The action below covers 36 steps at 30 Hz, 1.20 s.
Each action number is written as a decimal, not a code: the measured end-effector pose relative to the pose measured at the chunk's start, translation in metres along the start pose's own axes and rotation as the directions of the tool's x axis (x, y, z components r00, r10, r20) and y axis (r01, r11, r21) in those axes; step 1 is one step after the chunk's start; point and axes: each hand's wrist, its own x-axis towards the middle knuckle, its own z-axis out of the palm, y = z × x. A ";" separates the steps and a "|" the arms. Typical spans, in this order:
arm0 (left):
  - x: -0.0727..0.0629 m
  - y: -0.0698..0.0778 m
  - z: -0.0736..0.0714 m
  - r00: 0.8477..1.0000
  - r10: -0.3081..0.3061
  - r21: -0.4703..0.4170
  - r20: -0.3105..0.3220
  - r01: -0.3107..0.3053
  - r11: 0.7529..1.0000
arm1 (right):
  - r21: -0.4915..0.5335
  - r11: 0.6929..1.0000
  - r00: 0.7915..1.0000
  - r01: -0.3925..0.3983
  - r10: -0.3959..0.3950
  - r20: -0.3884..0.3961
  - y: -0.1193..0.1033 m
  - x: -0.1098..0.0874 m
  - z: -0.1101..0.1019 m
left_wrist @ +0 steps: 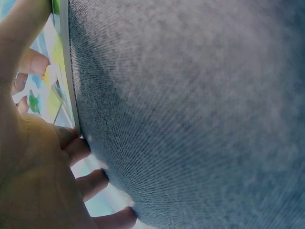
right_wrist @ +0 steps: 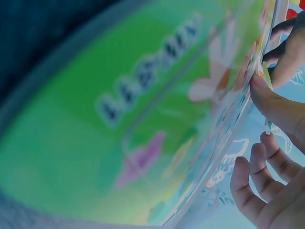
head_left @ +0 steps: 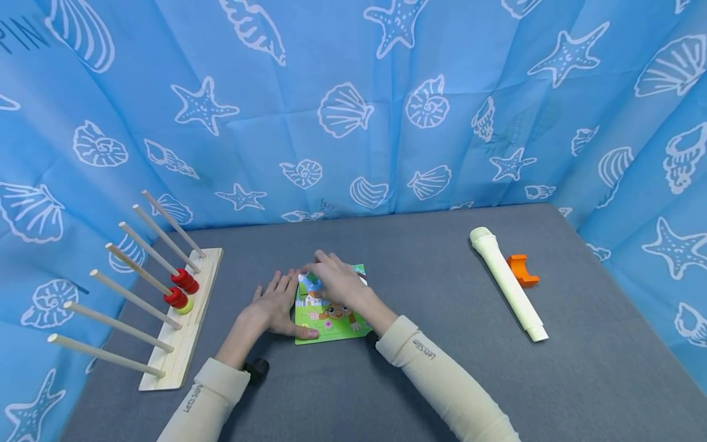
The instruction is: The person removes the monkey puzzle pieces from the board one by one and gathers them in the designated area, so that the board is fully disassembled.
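Note:
A jigsaw puzzle board (head_left: 329,335) with a cartoon picture and a green border lies flat on the grey table. My left hand (head_left: 270,307) rests along its left side, thumb on the lower left corner and fingers spread against the edge and the table. Over the upper left part of the board is my right hand (head_left: 339,283). In the right wrist view it pinches a thin puzzle piece (right_wrist: 268,126) between thumb and index finger, the other fingers loosely bent. The right hand hides part of the picture in the head view.
To the left stands a wooden peg rack (head_left: 190,344) with red rings (head_left: 185,280) and a yellow ring (head_left: 185,307) on its pegs. A pale toy microphone (head_left: 508,282) and an orange curved block (head_left: 521,270) lie on the right. A blue shell-patterned curtain (head_left: 353,159) hangs behind the table.

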 end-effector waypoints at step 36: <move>0.002 0.000 -0.002 1.000 -0.006 -0.007 0.017 0.006 1.000 | 0.034 0.991 0.989 -0.133 0.130 0.070 0.104 -0.043 -0.051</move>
